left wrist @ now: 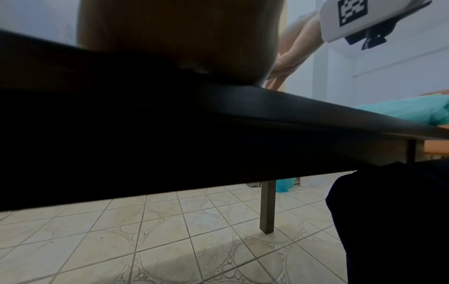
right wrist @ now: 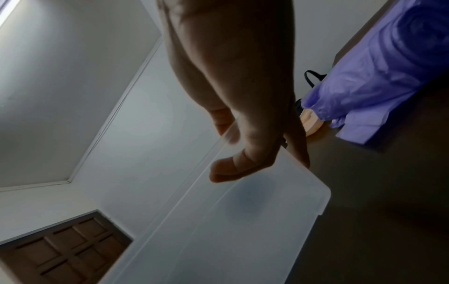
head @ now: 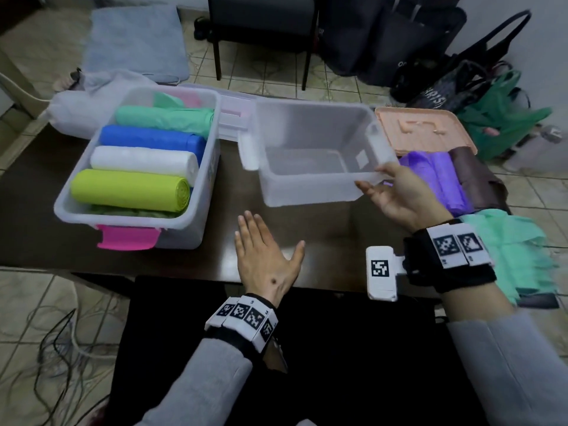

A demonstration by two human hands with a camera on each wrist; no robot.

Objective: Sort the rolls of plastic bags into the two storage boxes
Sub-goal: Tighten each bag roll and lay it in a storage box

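Dark brown and glossy, the table (head: 55, 229) stands on a floor of pale patterned tiles (head: 37, 305), with a grey mat (head: 135, 41), a chair and dark bags behind it and loose cables on the floor to the left. At the table's left end a clear storage box with a pink latch (head: 196, 167) holds a green roll (head: 166, 118), a blue roll (head: 150, 138), a white roll (head: 141, 161) and a lime roll (head: 129, 189) lying side by side. Near the middle stands the empty storage box (head: 307, 186), also clear. At the right edge lie purple rolls (head: 436, 176) beside a brown roll (head: 473, 170), a peach lid (head: 424, 130) behind them and loose teal bags (head: 516, 250) toward the near right corner.

Flat on the table near its front edge, the left hand (head: 264, 256) has its fingers straight and spread, holding nothing. The right hand (head: 396, 195) is at the empty box's near right corner, its thumb (right wrist: 230, 171) and fingers pinching the rim.
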